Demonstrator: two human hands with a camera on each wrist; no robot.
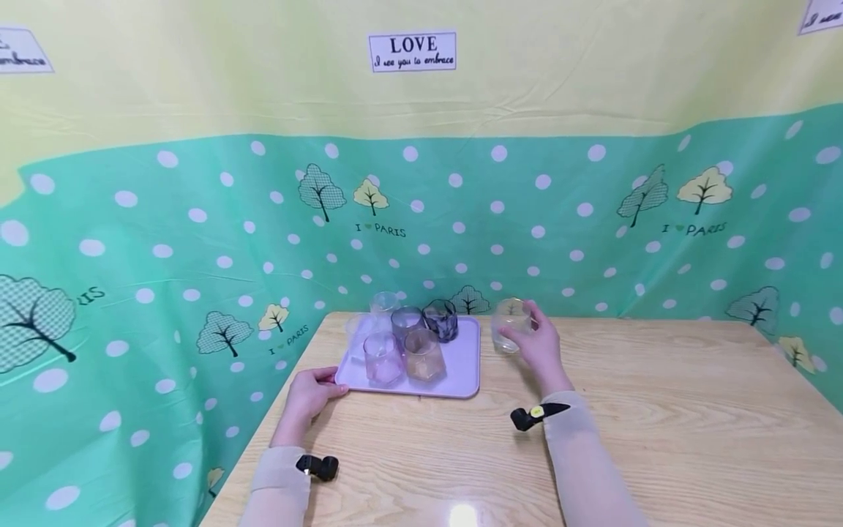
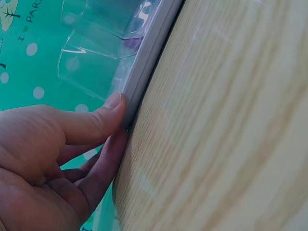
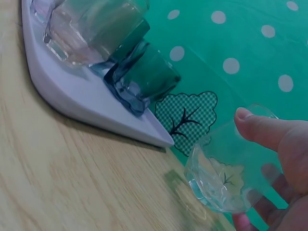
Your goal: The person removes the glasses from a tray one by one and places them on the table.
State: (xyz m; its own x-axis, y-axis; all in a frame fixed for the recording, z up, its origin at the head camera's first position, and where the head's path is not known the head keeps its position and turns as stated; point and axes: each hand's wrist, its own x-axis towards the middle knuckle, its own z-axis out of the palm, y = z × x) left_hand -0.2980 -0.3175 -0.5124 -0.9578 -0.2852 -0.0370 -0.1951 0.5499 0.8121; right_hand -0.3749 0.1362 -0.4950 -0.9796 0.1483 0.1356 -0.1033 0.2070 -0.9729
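A lilac tray [image 1: 464, 366] lies at the table's back left. My left hand [image 1: 309, 399] pinches its near left corner; in the left wrist view the thumb [image 2: 113, 102] is on the rim and a finger is below. My right hand [image 1: 543, 348] holds a clear glass [image 1: 510, 326] just right of the tray, thumb on one side and fingers on the other. Whether its base touches the table, I cannot tell. On the tray stand several glasses: a pinkish one [image 1: 383, 362], an amber one [image 1: 424, 359], a dark smoky one [image 1: 443, 322], a greyish one [image 1: 407, 320] and clear ones [image 1: 385, 304].
The wooden table [image 1: 658, 410] stretches to the right and toward me. A green and yellow curtain [image 1: 566, 183] with white dots and trees hangs right behind the table's back edge and along its left side.
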